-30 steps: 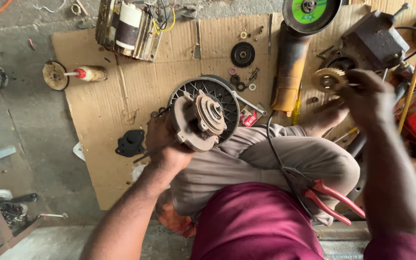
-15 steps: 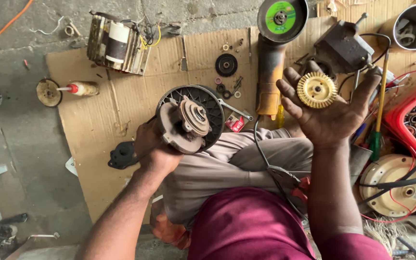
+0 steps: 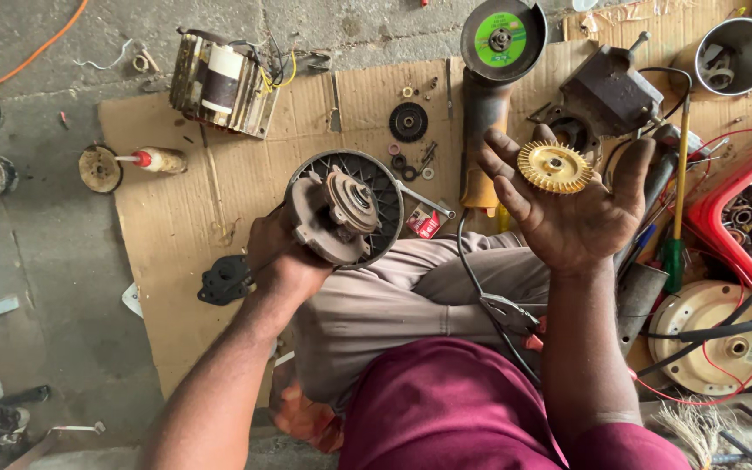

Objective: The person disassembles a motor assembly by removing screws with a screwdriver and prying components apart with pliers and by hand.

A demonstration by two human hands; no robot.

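Brass impeller (image 3: 553,166), toothed, golden, round

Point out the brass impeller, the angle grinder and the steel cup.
brass impeller (image 3: 554,166), head view, on its vaned face.
angle grinder (image 3: 484,104), head view, on its body.
steel cup (image 3: 748,42), head view, on its inner wall.

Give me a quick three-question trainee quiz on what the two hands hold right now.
1. True or false: the yellow finned brass impeller disc rests on the open palm of the right hand.
2. Which hand grips the round grey metal motor housing with the black ribbed fan guard?
3. Multiple choice: the angle grinder with the green-labelled disc lies A) on the brown cardboard sheet, B) in the red plastic crate, C) in a hand.

Key: 1 true; 2 the left hand; 3 A.
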